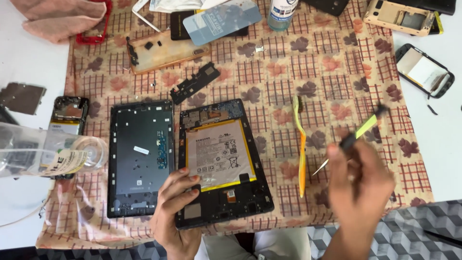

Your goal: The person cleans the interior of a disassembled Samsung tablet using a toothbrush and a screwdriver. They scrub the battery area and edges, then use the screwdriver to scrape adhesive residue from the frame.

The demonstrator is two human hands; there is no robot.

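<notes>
Head view looks down on my two hands over a patterned cloth (288,72) spread on a white table (29,67). My left hand (175,212) grips the lower left corner of the opened tablet (222,161), thumb and fingers pinched narrow around its edge; the tablet lies flat just left of the middle, its silver battery (219,154) showing in the frame. Just beside it on the left lies the tablet's dark back cover (139,159), inner side up, the two nearly touching.

My right hand (358,185) is raised above the cloth to the right, blurred, fingers closed around a thin tool with a yellow-green handle (361,130) and what looks like a pair of tweezers (321,167); I cannot tell exactly how each sits in the grip. A yellow and orange toothbrush (301,149) lies between the tablet and that hand.

At the far left a clear plastic bottle (53,154) lies on its side, mouth toward the cover; it looks empty. A white bottle (281,12) stands at the top edge, its contents hidden. Other opened phones (423,70) lie scattered around.
</notes>
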